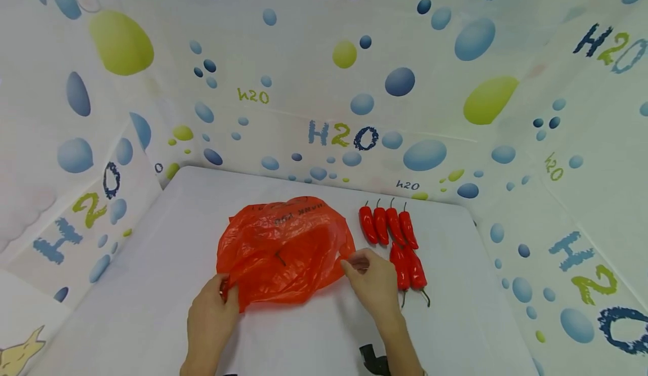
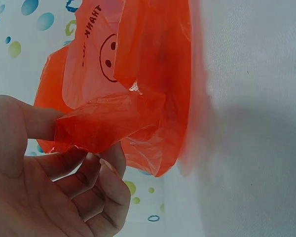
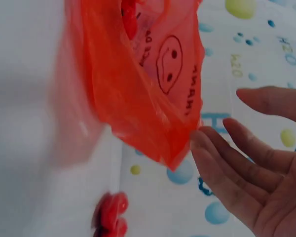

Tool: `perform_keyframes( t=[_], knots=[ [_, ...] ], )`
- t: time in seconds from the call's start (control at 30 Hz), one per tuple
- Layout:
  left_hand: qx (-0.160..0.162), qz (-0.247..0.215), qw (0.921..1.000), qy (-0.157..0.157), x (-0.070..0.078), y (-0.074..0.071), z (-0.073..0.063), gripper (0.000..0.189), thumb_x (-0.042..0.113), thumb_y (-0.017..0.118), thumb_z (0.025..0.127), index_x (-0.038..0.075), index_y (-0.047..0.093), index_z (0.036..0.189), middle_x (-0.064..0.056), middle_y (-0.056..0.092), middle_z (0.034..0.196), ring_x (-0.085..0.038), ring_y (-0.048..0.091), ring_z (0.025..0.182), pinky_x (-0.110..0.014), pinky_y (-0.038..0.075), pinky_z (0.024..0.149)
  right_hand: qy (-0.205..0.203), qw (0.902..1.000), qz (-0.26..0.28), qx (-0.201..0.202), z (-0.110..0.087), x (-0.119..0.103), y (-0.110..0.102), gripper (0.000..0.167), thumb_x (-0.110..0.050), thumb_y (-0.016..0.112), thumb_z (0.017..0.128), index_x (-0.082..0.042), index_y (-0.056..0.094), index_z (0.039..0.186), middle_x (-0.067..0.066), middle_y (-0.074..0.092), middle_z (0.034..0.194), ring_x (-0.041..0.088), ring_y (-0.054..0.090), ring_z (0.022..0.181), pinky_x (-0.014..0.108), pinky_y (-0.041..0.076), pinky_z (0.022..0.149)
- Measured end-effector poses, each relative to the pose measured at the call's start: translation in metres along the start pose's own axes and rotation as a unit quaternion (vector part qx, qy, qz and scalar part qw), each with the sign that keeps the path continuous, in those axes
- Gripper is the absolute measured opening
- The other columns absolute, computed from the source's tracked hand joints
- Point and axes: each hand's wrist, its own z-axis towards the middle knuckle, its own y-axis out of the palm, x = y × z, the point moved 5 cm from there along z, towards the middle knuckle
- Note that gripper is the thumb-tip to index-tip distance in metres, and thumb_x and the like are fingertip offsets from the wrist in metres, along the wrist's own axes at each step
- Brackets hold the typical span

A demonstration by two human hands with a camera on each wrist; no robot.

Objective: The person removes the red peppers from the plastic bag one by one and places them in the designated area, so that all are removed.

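Note:
An orange-red plastic bag [image 1: 283, 252] with dark printing and a smiley face lies spread on the white table. At its near left edge my left hand [image 1: 214, 314] pinches the plastic between thumb and fingers; in the left wrist view the hand [image 2: 74, 182] has the film bunched at its fingertips. Beside the bag's right edge is my right hand [image 1: 373, 283]. In the right wrist view that hand [image 3: 256, 168] has its thumb spread apart from its fingers, whose tips are at the bag's corner. A glossy red pepper [image 3: 130, 20] shows inside the bag's opening.
Several red chili peppers [image 1: 387, 225] lie in a row right of the bag, with two more peppers [image 1: 409, 266] below them, close to my right hand. A black object [image 1: 373, 359] is by the right forearm. Printed white sheeting [image 1: 304, 72] surrounds the table [image 1: 167, 241].

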Motion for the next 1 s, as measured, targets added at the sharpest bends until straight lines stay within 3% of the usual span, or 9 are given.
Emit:
perform_keyframes(
  t=[0.13,0.37,0.6,0.8,1.0],
  knots=[
    [0.006,-0.004,1.0000,0.003,0.000,0.000,-0.002,0.035,0.018,0.057,0.100,-0.003,0.066,0.127,-0.019,0.071,0.105,-0.033,0.066,0.085,-0.057,0.054,0.077,-0.033,0.9978,-0.006,-0.057,0.005,-0.013,0.018,0.024,-0.029,0.083,0.090,-0.015,0.077,0.109,-0.008,0.074,0.095,0.010,0.069,0.086,0.028,0.060,0.077],
    [0.009,-0.009,0.9999,0.002,0.000,0.000,-0.004,0.033,0.018,0.059,0.099,-0.001,0.068,0.124,-0.013,0.070,0.095,-0.027,0.063,0.077,-0.045,0.051,0.067,-0.087,0.9905,-0.045,-0.097,0.018,-0.035,0.041,0.021,-0.028,0.082,0.092,-0.016,0.080,0.108,-0.007,0.075,0.097,0.013,0.066,0.090,0.031,0.059,0.080],
    [0.006,-0.007,0.9999,-0.004,-0.002,-0.002,-0.006,0.032,0.020,0.059,0.100,0.001,0.068,0.123,-0.010,0.068,0.092,-0.027,0.060,0.076,-0.039,0.047,0.065,-0.089,0.9644,-0.090,-0.232,0.027,-0.055,0.079,0.043,-0.029,0.081,0.090,-0.005,0.073,0.124,0.008,0.074,0.116,0.022,0.066,0.099,0.042,0.059,0.085],
    [0.019,-0.008,0.9998,0.002,-0.002,-0.002,-0.005,0.029,0.019,0.060,0.099,0.002,0.069,0.121,-0.009,0.067,0.090,-0.026,0.060,0.076,-0.041,0.047,0.065,-0.078,0.9445,-0.104,-0.302,0.037,-0.060,0.117,0.042,-0.036,0.079,0.092,-0.007,0.067,0.119,-0.001,0.068,0.089,0.015,0.062,0.080,0.031,0.057,0.070],
    [0.029,-0.011,0.9995,0.006,-0.001,-0.004,-0.005,0.029,0.019,0.061,0.098,0.003,0.070,0.120,-0.008,0.067,0.090,-0.025,0.060,0.075,-0.040,0.047,0.065,-0.056,0.9452,-0.085,-0.310,0.047,-0.060,0.143,0.022,-0.034,0.078,0.093,-0.015,0.067,0.096,0.000,0.061,0.068,0.016,0.062,0.066,0.027,0.053,0.061]
  ],
)
